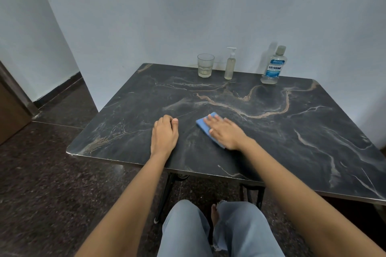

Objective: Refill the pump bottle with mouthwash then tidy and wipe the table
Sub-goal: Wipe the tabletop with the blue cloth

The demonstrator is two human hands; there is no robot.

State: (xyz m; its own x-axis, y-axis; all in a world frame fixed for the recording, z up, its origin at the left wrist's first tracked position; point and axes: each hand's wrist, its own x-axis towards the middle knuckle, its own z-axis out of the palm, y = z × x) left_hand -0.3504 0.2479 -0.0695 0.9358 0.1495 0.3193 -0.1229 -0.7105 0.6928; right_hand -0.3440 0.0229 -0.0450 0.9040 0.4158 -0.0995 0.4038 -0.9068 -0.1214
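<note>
A folded blue cloth (204, 124) lies on the dark marble table (271, 131) near its front middle. My right hand (225, 131) presses flat on the cloth with straight fingers and covers most of it. My left hand (164, 134) rests on the bare tabletop to the left, fingers curled under, holding nothing. Along the back edge stand a clear pump bottle (230, 64) with pale liquid, pump fitted, and a capped Listerine mouthwash bottle (272, 68) to its right.
A drinking glass (205, 65) with a little liquid stands at the back, left of the pump bottle. The table sits against a pale wall. The floor is dark stone, with a wooden door (10, 110) at the far left. My knees are below the front edge.
</note>
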